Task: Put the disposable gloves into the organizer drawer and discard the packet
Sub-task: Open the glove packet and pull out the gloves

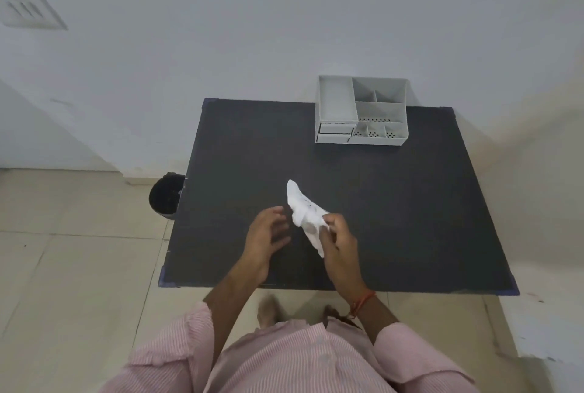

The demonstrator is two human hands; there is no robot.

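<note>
At frame centre the right hand (336, 236) pinched a crumpled white glove packet (305, 214) above the dark surface (395, 219); the left hand (268, 233) hovered open beside it.

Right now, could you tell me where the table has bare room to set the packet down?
The dark table is bare left of the grey organizer and between it and the hands. It is crowded only at the far right corner and near the front, where the right hand holds the white packet.

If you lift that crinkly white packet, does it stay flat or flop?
The crinkly white packet, pinched by the right hand, looks creased and bent, so it would probably flop. It seems thin, so likely very light. The left hand is open beside it.
</note>
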